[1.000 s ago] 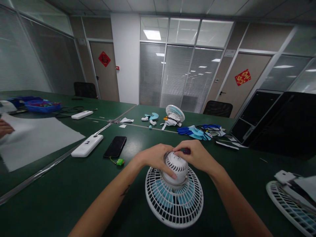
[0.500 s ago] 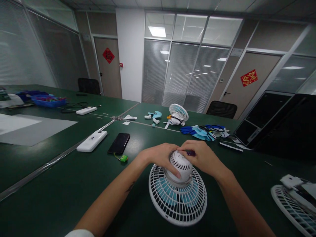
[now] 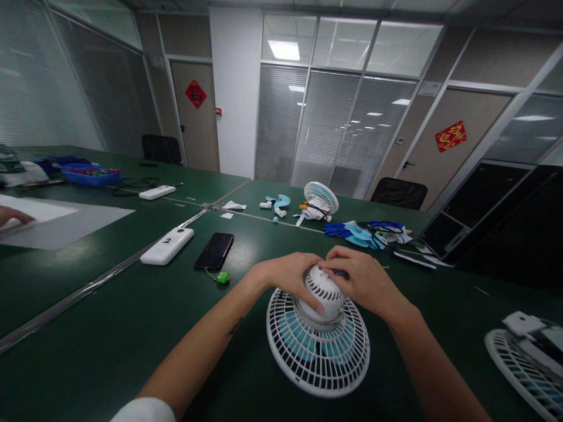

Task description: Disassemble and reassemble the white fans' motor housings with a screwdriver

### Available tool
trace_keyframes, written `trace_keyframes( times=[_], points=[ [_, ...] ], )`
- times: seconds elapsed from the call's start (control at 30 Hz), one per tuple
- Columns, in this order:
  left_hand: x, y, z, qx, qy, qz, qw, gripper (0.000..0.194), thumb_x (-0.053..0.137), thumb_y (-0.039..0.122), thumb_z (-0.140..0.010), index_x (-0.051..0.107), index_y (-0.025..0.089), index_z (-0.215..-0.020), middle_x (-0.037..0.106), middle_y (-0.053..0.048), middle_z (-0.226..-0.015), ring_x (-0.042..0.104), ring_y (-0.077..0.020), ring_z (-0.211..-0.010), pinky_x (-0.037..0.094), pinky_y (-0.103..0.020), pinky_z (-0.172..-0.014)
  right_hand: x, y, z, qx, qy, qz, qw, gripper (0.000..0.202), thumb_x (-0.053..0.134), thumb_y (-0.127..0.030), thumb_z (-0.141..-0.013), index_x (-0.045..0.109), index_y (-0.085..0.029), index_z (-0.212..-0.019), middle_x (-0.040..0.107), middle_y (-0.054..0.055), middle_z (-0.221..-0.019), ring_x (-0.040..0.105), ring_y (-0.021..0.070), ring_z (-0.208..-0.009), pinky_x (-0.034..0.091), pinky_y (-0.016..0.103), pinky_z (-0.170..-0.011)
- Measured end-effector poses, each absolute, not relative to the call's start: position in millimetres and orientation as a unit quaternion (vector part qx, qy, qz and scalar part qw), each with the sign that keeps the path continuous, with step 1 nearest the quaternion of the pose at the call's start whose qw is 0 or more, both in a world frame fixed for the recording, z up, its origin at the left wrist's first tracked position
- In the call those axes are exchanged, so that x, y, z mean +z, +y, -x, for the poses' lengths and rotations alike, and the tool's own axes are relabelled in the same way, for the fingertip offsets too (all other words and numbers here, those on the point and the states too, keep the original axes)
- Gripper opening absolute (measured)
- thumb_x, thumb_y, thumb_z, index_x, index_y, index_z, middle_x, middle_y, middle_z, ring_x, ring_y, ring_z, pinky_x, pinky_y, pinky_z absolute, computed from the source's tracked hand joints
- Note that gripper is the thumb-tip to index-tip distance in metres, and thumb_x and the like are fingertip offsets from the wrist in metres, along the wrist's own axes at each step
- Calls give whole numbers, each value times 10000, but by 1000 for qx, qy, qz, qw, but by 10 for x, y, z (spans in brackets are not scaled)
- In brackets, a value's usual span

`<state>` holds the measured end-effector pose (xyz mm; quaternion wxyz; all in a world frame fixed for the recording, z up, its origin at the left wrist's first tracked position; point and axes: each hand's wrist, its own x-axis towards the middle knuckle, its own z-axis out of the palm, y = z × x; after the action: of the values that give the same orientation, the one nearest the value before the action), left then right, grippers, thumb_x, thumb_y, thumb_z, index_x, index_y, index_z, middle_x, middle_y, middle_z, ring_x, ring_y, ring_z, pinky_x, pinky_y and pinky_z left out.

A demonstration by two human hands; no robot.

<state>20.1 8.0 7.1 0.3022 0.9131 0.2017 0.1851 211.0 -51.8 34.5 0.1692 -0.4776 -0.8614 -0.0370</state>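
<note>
The white fan (image 3: 317, 340) sits cage down on the bench (image 3: 211, 357), its round back on top. The left hand (image 3: 295, 276) has its grip curled wide around that back, which is at the hand's 4 o'clock. The right hand (image 3: 361, 282) has its grip pinched on a small purple thing (image 3: 341, 273), with the fan's back at this hand's 8 o'clock. A black phone (image 3: 215, 251) lies at the fan's 10 o'clock

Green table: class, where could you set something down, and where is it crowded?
Free: front left, between the metal seam and left forearm; front right, between the right forearm and cropped fan grille. Crowded: far side, around the white fan and light-blue blade.
</note>
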Motion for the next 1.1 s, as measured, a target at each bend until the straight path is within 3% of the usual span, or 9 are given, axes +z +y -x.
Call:
trace_keyframes(
  times=[0.13,0.27,0.37,0.53,0.6,0.8,0.93,1.1],
  points=[
    [73,82,-205,183,202,-911,310,745,893,451,-559,618,159,-1187,661,-110,-1163,621,-312,-1079,480,-428,-929,342,-548,-2154,-6,-869,450,206,247,570,-175,-870,767,-252,-997,615,52,-946,582,158,-758,449,287,-636],
    [64,92,-198,186,202,-905,325,780,890,465,-551,605,180,-1218,646,-113,-1210,605,-314,-1117,460,-457,-981,350,-552,-2249,91,-826,444,334,347,566,-269,-886,689,-237,-1209,581,80,-1031,553,140,-715,456,263,-552],
    [50,99,-193,179,206,-902,333,819,885,462,-554,582,166,-1254,629,-126,-1235,595,-322,-1146,447,-461,-1010,385,-531,-2327,153,-770,428,448,339,556,-331,-907,680,-270,-1216,561,74,-1051,561,149,-766,487,269,-580],
    [12,87,-219,181,225,-893,344,1049,881,569,-499,479,196,-1394,492,-156,-1439,443,-393,-1331,331,-542,-1111,486,-435,-2222,238,-589,356,685,420,558,-473,-918,539,-331,-1313,528,-7,-789,514,115,-579,470,242,-489],
    [4,76,-243,192,218,-892,345,1017,877,573,-512,496,208,-1381,529,-142,-1405,471,-379,-1307,343,-533,-1103,513,-382,-2071,243,-549,333,727,449,526,-501,-932,463,-344,-1348,472,-42,-696,457,101,-491,436,228,-438],
    [2,89,-300,213,163,-903,336,661,883,461,-584,636,200,-1138,669,-83,-1150,598,-299,-1105,437,-443,-1003,407,-217,-1658,272,-603,323,677,419,491,-518,-944,474,-295,-1298,483,-51,-658,456,86,-440,402,219,-402],
    [-21,125,-304,208,174,-899,345,699,884,482,-575,620,184,-1150,655,-103,-1179,581,-311,-1126,440,-453,-997,302,-150,-1622,302,-622,337,639,402,535,-512,-916,509,-267,-1234,518,-61,-640,498,78,-428,398,199,-387],
    [-47,146,-306,201,178,-898,348,761,890,473,-554,599,178,-1191,634,-112,-1227,564,-326,-1145,415,-483,-1022,290,-124,-1649,318,-607,318,656,406,570,-530,-898,524,-277,-1213,536,-81,-615,506,68,-397,393,179,-358]
  ],
)
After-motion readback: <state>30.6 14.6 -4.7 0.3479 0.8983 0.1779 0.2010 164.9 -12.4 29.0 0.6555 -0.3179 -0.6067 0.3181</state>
